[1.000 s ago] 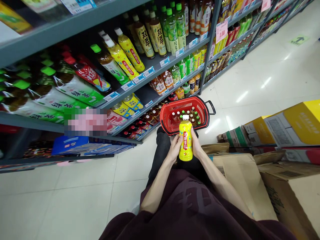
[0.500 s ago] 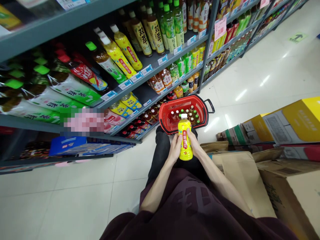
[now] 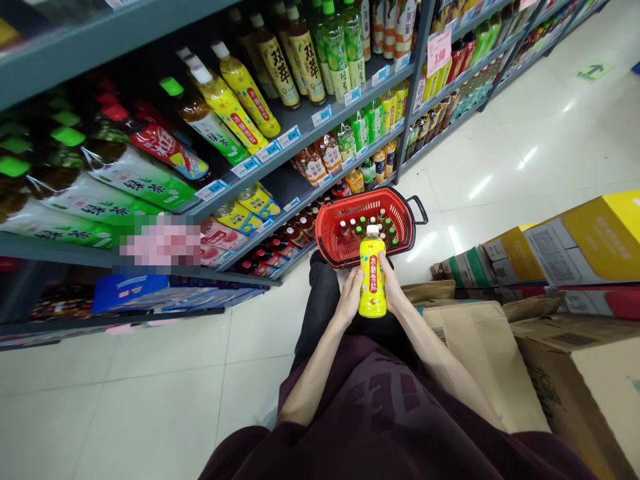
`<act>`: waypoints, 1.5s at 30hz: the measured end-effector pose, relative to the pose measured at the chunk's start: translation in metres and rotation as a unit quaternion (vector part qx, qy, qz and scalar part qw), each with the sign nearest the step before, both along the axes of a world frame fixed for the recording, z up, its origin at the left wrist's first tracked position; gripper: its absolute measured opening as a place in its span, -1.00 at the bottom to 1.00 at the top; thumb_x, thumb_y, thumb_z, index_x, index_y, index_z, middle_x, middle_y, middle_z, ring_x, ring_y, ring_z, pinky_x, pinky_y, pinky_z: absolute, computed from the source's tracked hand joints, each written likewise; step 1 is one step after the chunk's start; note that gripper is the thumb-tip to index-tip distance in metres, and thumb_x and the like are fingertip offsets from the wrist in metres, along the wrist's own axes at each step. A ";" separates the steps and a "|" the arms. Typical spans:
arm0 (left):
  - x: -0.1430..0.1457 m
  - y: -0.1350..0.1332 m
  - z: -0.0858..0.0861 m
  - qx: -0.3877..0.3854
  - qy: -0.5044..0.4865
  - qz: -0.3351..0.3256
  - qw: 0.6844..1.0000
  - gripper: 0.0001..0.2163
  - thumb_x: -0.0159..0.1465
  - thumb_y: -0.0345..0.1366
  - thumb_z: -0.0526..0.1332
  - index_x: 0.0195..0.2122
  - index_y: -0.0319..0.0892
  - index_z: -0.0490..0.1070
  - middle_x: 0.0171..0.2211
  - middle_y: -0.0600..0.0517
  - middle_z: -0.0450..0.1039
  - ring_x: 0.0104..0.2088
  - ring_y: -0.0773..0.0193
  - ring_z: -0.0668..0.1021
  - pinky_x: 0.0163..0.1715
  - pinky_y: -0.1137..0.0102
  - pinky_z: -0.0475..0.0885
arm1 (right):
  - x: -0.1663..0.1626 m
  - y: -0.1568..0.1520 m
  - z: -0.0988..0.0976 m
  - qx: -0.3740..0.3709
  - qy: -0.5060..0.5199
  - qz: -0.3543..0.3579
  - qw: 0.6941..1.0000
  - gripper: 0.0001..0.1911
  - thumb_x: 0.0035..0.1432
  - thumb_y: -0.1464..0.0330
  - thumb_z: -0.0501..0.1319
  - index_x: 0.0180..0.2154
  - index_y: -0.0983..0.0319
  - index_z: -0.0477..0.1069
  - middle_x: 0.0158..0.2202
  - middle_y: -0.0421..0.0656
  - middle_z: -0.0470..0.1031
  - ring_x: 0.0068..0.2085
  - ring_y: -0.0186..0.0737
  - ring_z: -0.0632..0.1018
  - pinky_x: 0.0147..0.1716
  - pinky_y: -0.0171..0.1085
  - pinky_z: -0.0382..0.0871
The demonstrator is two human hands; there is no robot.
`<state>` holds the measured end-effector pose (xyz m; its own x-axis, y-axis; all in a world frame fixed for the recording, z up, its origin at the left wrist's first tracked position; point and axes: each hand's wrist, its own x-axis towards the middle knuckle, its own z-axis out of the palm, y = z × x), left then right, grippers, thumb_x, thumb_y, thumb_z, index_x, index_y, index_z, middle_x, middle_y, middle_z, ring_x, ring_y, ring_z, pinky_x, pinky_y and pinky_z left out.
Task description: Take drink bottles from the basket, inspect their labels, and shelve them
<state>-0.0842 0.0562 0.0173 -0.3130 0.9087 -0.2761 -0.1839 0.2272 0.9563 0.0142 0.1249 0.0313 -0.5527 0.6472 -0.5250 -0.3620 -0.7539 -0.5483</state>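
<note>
A yellow drink bottle [image 3: 373, 287] with a white cap and a red label is held upright in front of me, above my knees. My left hand [image 3: 351, 293] is closed against its left side. On the other side, my right hand [image 3: 393, 283] wraps round the bottle, its fingers partly hidden behind it. Just beyond stands a red shopping basket [image 3: 333, 233] with a black rim and handle. Several small bottles [image 3: 381, 227] with green, white and brown caps are in the basket; the held bottle's cap overlaps its near edge in view.
Shelves [image 3: 310, 120] full of drink bottles run along the left and away from me. Pink price tags [image 3: 439, 52] hang from them. Opened cardboard boxes [image 3: 480, 353] and yellow cartons [image 3: 575, 247] crowd the right. Pale floor tiles [image 3: 165, 407] lie below.
The yellow bottle has shifted very slightly to the right and up, and my left fingers no longer overlap its front as much. My view has moved a little; both hands stay on the bottle.
</note>
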 end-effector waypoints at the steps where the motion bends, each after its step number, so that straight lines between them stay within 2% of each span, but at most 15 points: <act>1: 0.000 0.000 0.000 0.000 -0.003 0.000 1.000 -0.49 0.38 0.15 0.12 0.09 -0.14 0.48 0.04 -0.07 0.55 0.12 0.05 0.53 0.08 0.27 0.43 | 0.000 0.000 0.000 0.000 0.000 -0.001 1.000 -0.39 0.06 -0.25 0.28 -0.28 0.18 0.52 -0.49 -0.16 0.62 -0.35 -0.04 0.67 -0.41 -0.19 0.56; 9: 0.000 -0.002 0.004 0.010 -0.013 -0.007 1.000 -0.50 0.39 0.12 0.11 0.13 -0.15 0.46 0.12 -0.06 0.52 0.14 0.06 0.51 0.12 0.27 0.41 | -0.001 -0.001 0.007 -0.013 0.017 -0.016 1.000 -0.33 0.06 -0.32 0.18 -0.35 0.16 0.50 -0.51 -0.16 0.59 -0.36 -0.05 0.66 -0.44 -0.21 0.57; 18: -0.002 -0.004 0.009 -0.009 -0.029 -0.021 0.999 -0.51 0.35 0.10 0.19 0.11 -0.15 0.44 0.07 -0.06 0.53 0.07 0.07 0.55 0.11 0.24 0.41 | -0.001 -0.001 0.006 -0.042 0.054 -0.029 0.997 -0.42 0.08 -0.24 0.27 -0.40 0.16 0.48 -0.54 -0.18 0.57 -0.42 -0.10 0.64 -0.50 -0.24 0.55; 25: -0.002 -0.006 0.007 -0.004 -0.027 -0.025 0.999 -0.55 0.34 0.03 0.20 0.11 -0.17 0.41 0.04 -0.06 0.54 0.07 0.05 0.55 0.07 0.26 0.42 | -0.001 -0.002 0.002 -0.028 0.045 -0.028 0.998 -0.44 0.10 -0.22 0.27 -0.37 0.16 0.51 -0.54 -0.20 0.58 -0.40 -0.10 0.64 -0.47 -0.24 0.54; 35: -0.006 -0.009 0.000 0.009 -0.015 -0.044 0.999 -0.57 0.36 -0.10 0.14 0.20 -0.12 0.37 0.20 -0.05 0.45 0.19 0.05 0.47 0.24 0.21 0.31 | 0.000 -0.002 0.002 -0.006 0.016 -0.011 1.000 -0.43 0.08 -0.21 0.29 -0.41 0.18 0.50 -0.52 -0.21 0.58 -0.39 -0.15 0.64 -0.44 -0.27 0.53; 39: -0.007 -0.010 -0.002 0.010 -0.005 -0.052 0.999 -0.59 0.35 -0.18 0.12 0.20 -0.13 0.37 0.15 -0.05 0.47 0.14 0.07 0.49 0.20 0.21 0.34 | -0.001 -0.003 0.004 -0.017 0.021 -0.008 1.000 -0.42 0.09 -0.23 0.27 -0.40 0.18 0.52 -0.53 -0.19 0.58 -0.38 -0.11 0.65 -0.44 -0.24 0.55; 45: -0.006 -0.010 -0.006 0.008 0.053 -0.055 0.997 -0.60 0.38 -0.06 0.13 0.16 -0.13 0.39 -0.01 -0.03 0.51 0.01 0.11 0.53 0.10 0.26 0.40 | 0.001 0.001 0.006 -0.073 0.055 -0.012 0.996 -0.39 0.17 -0.24 0.17 -0.41 0.18 0.52 -0.53 -0.13 0.58 -0.38 -0.06 0.66 -0.45 -0.19 0.58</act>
